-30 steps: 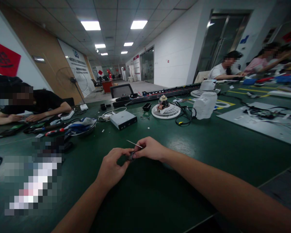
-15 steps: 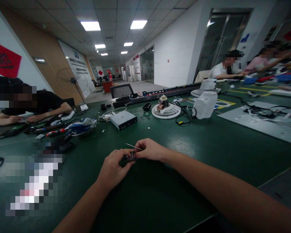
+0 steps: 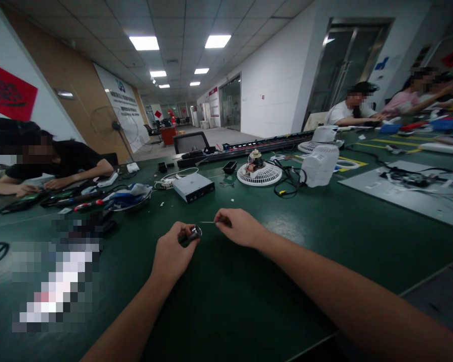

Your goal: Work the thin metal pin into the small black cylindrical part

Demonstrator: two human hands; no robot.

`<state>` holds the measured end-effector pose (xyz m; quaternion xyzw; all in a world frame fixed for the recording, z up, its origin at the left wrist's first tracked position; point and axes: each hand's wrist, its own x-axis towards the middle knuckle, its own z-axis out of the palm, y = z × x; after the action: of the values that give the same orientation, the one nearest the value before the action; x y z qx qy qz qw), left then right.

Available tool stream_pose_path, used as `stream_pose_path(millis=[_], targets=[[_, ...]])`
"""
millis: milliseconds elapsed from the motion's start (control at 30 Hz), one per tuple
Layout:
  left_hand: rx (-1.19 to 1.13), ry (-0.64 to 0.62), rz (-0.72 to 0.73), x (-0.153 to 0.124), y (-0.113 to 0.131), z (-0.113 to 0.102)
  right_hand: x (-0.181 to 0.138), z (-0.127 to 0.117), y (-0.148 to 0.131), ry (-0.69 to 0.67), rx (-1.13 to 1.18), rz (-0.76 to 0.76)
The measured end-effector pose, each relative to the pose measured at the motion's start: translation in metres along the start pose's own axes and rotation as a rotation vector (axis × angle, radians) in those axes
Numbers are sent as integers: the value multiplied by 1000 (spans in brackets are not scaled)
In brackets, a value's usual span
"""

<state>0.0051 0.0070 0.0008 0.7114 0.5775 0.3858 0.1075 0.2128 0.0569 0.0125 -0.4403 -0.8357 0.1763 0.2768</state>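
Above the green table point(image 3: 245, 291), my left hand point(image 3: 172, 254) is closed around a small dark cylinder with a shiny metal ring end point(image 3: 196, 232). That ring end faces right and slightly toward me. To its right, my right hand point(image 3: 241, 229) pinches a thin metal rod point(image 3: 207, 222). The rod's bare tip points left, just above and apart from the cylinder's ring end. Whatever handle it has is hidden in my right fingers.
Ahead lie a silver and black disc drive point(image 3: 194, 187), a round white fan part with exposed motor point(image 3: 259, 173), a white housing point(image 3: 319, 165) and a black cable point(image 3: 287, 183). A grey panel point(image 3: 411, 193) lies right. Co-workers sit left point(image 3: 66, 163) and far right point(image 3: 353, 108).
My hands have moved apart, where before they met at the cylinder. The cylinder shifted left and up, showing its ring end. The rod has swung to nearly level.
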Motion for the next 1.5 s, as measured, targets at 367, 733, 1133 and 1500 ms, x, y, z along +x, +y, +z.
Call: stream_pose_path(millis=[367, 733, 1133, 1500], targets=[[31, -107, 17, -3, 3, 1, -4, -8, 2, 3, -220, -214], [77, -164, 59, -5, 3, 1, -2, -7, 0, -106, -137, -134], [87, -161, 101, -5, 4, 0, -2, -8, -4, -138, -127, 42], [58, -154, 119, -6, 3, 0, -2, -14, -4, -249, -40, 8]])
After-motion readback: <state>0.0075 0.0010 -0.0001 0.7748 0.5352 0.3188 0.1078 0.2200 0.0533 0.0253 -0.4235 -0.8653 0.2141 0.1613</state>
